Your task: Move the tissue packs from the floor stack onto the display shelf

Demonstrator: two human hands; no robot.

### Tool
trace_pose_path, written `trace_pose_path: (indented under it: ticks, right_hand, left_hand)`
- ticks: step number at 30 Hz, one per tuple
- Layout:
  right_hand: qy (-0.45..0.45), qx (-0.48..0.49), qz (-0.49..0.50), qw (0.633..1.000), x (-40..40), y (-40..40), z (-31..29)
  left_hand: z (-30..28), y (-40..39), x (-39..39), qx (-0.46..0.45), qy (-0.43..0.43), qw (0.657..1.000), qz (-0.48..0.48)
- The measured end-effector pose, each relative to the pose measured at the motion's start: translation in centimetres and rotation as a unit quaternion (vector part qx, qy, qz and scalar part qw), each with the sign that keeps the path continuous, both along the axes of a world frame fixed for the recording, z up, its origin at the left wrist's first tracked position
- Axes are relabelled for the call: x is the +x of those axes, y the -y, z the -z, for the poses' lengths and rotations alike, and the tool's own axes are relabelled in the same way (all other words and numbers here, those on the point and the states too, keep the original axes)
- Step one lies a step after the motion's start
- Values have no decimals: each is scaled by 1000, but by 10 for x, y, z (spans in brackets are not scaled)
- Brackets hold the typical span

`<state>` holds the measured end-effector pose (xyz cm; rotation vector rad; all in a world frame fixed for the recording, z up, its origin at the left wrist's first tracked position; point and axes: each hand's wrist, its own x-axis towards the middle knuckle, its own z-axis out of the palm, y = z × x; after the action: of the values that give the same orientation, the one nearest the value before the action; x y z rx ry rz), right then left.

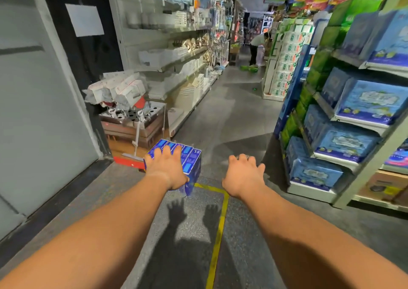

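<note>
Both arms reach out: left hand (165,169) spreads over the blue tissue pack (189,163) on the floor, right hand (244,176) open, empty. Display shelf (344,156) waits alongside; stocking remains.

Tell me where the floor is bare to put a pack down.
Bare floor runs down the aisle between the left shelves and the right shelf; also beside the yellow line. Crowded: left of the tissue packs, by the crate.
</note>
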<state>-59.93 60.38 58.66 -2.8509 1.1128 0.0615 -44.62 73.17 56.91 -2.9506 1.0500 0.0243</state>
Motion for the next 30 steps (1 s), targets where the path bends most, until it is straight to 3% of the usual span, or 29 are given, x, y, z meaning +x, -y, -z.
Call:
trace_pose_path:
  ticks: [12,16,21,30]
  right_hand:
    - [-34,-38,-79,996,101,223,32]
    - [-5,-66,-122,990,139,299,37]
    - [-28,-18,-175,984,191,385,58]
    - [-79,-36,-329,940,281,549,92]
  left_hand:
    - [59,215,90,-20,-63,994,-87]
    - [64,278,130,-15,-69,990,-120]
    - [79,346,165,3,-68,984,-164]
    - [131,468,185,-18,-98,941,-323]
